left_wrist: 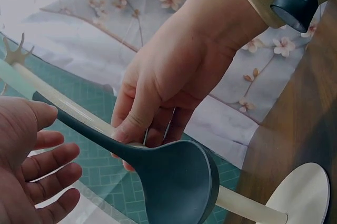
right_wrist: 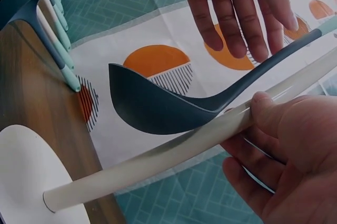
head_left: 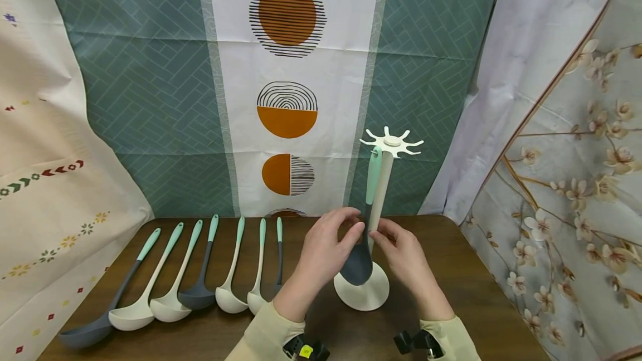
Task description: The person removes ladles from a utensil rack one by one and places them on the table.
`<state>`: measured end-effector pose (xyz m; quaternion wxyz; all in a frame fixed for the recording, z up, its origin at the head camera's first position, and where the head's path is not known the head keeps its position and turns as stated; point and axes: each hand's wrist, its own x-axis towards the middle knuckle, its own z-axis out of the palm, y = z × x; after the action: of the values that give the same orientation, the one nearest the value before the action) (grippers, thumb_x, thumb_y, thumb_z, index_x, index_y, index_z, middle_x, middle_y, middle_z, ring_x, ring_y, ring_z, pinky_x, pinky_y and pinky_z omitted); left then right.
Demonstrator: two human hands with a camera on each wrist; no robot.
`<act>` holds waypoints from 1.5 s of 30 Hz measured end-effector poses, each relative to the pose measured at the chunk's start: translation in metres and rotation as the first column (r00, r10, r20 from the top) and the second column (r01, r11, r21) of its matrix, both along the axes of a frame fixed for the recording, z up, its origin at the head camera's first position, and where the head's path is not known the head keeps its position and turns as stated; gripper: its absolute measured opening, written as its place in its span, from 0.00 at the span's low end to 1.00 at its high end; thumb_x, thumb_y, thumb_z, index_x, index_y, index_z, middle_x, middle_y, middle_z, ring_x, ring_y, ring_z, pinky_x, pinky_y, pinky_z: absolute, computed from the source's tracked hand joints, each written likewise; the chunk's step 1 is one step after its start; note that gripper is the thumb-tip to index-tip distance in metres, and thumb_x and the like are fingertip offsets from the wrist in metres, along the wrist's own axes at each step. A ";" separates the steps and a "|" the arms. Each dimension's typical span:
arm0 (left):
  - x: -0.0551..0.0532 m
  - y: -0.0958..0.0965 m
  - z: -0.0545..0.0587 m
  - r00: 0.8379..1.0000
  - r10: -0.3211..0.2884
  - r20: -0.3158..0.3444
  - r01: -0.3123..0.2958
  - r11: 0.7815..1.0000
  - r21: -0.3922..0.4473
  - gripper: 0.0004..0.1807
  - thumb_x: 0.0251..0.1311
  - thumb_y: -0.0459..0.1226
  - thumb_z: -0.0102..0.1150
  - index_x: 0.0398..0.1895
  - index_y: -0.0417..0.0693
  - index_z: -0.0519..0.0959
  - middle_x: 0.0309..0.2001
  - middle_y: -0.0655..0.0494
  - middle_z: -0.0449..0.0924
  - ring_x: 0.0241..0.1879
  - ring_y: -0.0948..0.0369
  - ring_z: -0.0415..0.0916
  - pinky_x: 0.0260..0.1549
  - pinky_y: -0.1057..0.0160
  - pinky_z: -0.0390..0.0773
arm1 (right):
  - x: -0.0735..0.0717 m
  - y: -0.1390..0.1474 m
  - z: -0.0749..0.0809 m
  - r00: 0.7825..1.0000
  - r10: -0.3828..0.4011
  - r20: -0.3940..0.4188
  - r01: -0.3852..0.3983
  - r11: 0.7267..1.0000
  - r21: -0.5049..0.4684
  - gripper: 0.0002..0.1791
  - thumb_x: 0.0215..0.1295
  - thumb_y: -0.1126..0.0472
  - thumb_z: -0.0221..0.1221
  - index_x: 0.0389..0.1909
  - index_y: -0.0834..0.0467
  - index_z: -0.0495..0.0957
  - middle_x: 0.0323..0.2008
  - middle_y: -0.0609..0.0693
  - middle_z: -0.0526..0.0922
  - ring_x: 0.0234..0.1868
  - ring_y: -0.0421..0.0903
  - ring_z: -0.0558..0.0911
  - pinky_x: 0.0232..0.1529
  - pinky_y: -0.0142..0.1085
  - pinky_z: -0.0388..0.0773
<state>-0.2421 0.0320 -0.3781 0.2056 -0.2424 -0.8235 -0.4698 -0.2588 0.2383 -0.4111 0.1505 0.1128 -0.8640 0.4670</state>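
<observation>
A dark grey ladle [head_left: 357, 266] with a mint-green handle hangs by its end from one hook of a white utensil stand [head_left: 383, 183]. Its bowl sits low beside the pole, over the round base. My right hand [head_left: 405, 250] grips the stand's pole, thumb and fingers around it near the ladle's neck, as the right wrist view shows. On the other side my left hand [head_left: 328, 243] is beside the ladle's shaft, its fingers [right_wrist: 239, 23] spread and relaxed. The thumb [left_wrist: 42, 113] of that hand is right at the shaft in the left wrist view.
Several ladles with mint-green handles lie in a row on the brown wooden table [head_left: 165, 277], including a dark one [head_left: 90, 332] at the far left and a cream one [head_left: 131, 316]. Patterned cloths [head_left: 145, 71] hang behind the table and along both sides.
</observation>
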 end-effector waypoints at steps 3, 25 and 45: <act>0.000 0.000 0.000 1.000 -0.001 0.012 0.001 1.000 0.002 0.16 0.79 0.42 0.67 0.64 0.49 0.86 0.51 0.57 0.87 0.55 0.55 0.82 0.57 0.46 0.82 | 0.001 0.000 0.000 1.000 -0.006 -0.003 0.006 1.000 -0.005 0.13 0.79 0.62 0.68 0.59 0.56 0.88 0.52 0.51 0.91 0.54 0.50 0.88 0.59 0.53 0.84; 0.001 0.007 -0.005 0.998 -0.042 0.055 0.040 0.999 0.029 0.16 0.80 0.42 0.66 0.63 0.45 0.86 0.56 0.54 0.88 0.56 0.54 0.83 0.58 0.43 0.82 | 0.012 0.002 -0.001 0.999 -0.032 -0.039 0.033 0.999 0.010 0.13 0.78 0.61 0.68 0.60 0.55 0.87 0.52 0.51 0.91 0.55 0.52 0.88 0.59 0.55 0.85; 0.002 0.010 -0.012 0.997 -0.041 0.062 0.038 0.998 0.042 0.12 0.80 0.40 0.66 0.59 0.47 0.87 0.50 0.55 0.88 0.50 0.57 0.83 0.53 0.49 0.85 | 0.013 0.001 -0.002 0.998 -0.038 -0.042 0.039 0.999 0.025 0.14 0.79 0.61 0.67 0.61 0.56 0.86 0.52 0.52 0.90 0.55 0.53 0.88 0.59 0.57 0.84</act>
<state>-0.2401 0.0423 -0.3897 0.1754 -0.2396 -0.8150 -0.4977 -0.2456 0.2395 -0.4129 0.1757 0.1079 -0.8686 0.4506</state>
